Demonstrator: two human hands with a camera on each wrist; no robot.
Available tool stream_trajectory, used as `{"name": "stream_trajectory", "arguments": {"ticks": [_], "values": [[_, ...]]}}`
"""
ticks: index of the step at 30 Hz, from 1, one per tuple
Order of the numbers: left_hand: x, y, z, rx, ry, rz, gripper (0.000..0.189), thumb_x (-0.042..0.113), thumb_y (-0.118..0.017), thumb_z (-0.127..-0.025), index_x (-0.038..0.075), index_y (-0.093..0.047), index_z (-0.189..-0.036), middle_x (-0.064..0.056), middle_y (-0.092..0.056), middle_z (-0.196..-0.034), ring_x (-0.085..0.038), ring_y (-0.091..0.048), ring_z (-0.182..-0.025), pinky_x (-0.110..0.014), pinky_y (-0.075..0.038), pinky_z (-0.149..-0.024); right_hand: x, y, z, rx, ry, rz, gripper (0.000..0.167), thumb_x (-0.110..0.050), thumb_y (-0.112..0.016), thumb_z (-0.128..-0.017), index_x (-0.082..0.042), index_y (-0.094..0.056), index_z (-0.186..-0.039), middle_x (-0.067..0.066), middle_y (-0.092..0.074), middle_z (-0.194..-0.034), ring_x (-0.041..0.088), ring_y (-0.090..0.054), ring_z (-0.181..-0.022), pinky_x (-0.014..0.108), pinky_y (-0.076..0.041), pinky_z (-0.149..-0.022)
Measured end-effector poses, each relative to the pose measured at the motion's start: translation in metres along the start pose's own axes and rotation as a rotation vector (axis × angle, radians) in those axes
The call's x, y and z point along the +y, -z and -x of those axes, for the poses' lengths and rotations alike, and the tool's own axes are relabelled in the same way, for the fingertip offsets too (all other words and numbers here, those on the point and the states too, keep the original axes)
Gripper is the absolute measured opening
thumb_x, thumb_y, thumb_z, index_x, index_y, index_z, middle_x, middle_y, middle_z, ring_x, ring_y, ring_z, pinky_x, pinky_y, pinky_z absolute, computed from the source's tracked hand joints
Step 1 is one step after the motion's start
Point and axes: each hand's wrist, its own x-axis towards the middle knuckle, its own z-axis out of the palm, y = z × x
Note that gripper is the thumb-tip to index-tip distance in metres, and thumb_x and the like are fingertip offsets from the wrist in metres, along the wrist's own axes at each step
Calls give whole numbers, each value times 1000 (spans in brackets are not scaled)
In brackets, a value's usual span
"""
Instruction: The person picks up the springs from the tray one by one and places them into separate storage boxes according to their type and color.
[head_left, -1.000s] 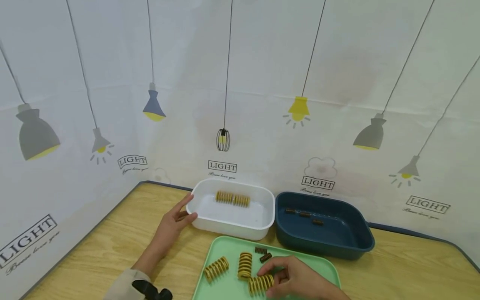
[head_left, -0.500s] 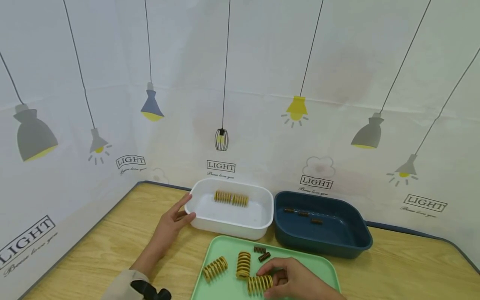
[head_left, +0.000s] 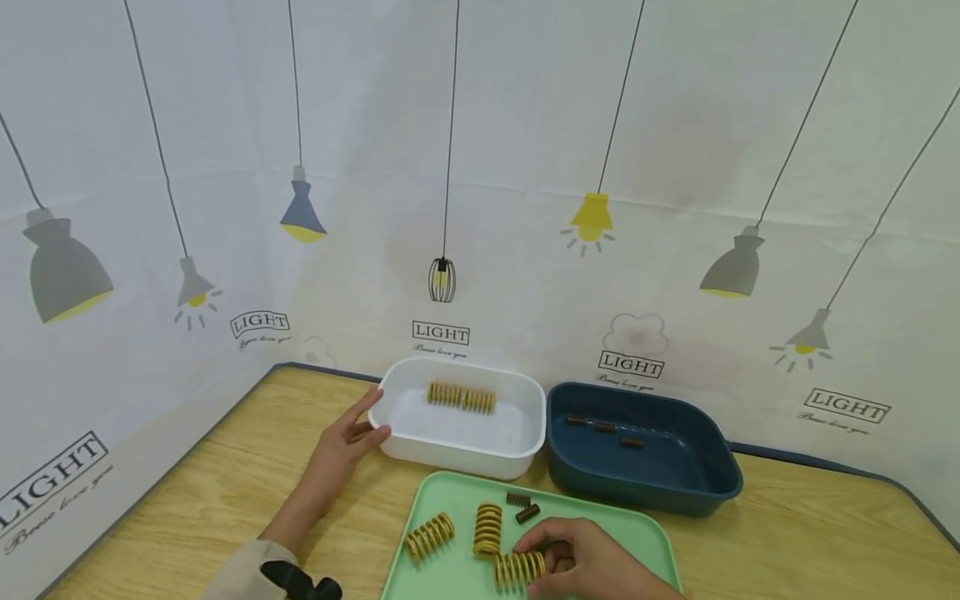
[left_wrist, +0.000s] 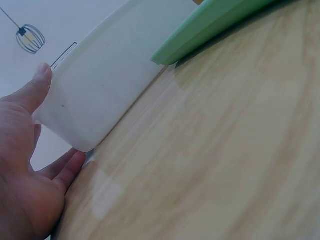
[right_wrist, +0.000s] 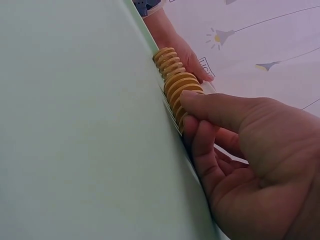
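Fingers (head_left: 551, 528) bent, the right hand (head_left: 595, 560) reaches from the near right and pinches a yellow spring (head_left: 517, 571) on the green tray (head_left: 450, 579). The left hand (head_left: 339, 452), fingers loosely spread, rests against the white bin (head_left: 450, 457) at its left end, far and left of that spring.

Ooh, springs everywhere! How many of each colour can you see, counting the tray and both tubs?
Yellow springs: 5
Dark springs: 5
Total: 10
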Motion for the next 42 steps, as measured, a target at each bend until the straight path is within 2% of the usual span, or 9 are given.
{"name": "stream_trajectory", "arguments": {"ticks": [9, 17, 24, 32, 42], "values": [[0, -1, 0, 2, -10, 14, 66, 32, -66, -91, 24, -36, -149, 6, -25, -155, -29, -46, -126, -31, -41, -96, 4, 0, -1, 7, -20, -3, 32, -19, -75, -83, -7, -68, -112, 6, -64, -91, 12, -57, -72, 22, -49, -63], [-1, 0, -3, -5, 19, 17, 64, 23, -63, -94, 19, -33, -150, 2, -22, -157, -32, -43, -127, -31, -40, -97, 5, 1, -2, 4, 25, -7, 32, -17, -75, -84, -7, -68, -113, 7, -64, -93, 9, -57, -71, 22, -50, -64], [-2, -1, -1, -5, -5, 22, 64, 30, -65, -92, 25, -36, -149, 6, -25, -155, -29, -45, -126, -29, -41, -95, 4, 0, -1, 10, 13, -28, 32, -15, -74, -84, -5, -67, -114, 6, -64, -93, 9, -56, -71, 21, -49, -64], [-3, -1, -1, -9, -9, 40, 65, 28, -65, -92, 24, -35, -150, 6, -23, -156, -29, -44, -127, -29, -41, -95, 5, 0, 0, 3, 9, -80, 32, -8, -71, -86, 0, -65, -116, 9, -64, -91, 11, -56, -71, 22, -49, -63], [-3, -1, 0, -2, -21, 24, 66, 34, -66, -91, 26, -37, -149, 7, -25, -155, -29, -46, -126, -29, -42, -95, 5, 1, 0, -5, 6, -98, 33, -9, -72, -86, 1, -65, -117, 9, -64, -95, 12, -57, -72, 22, -49, -65]]}}
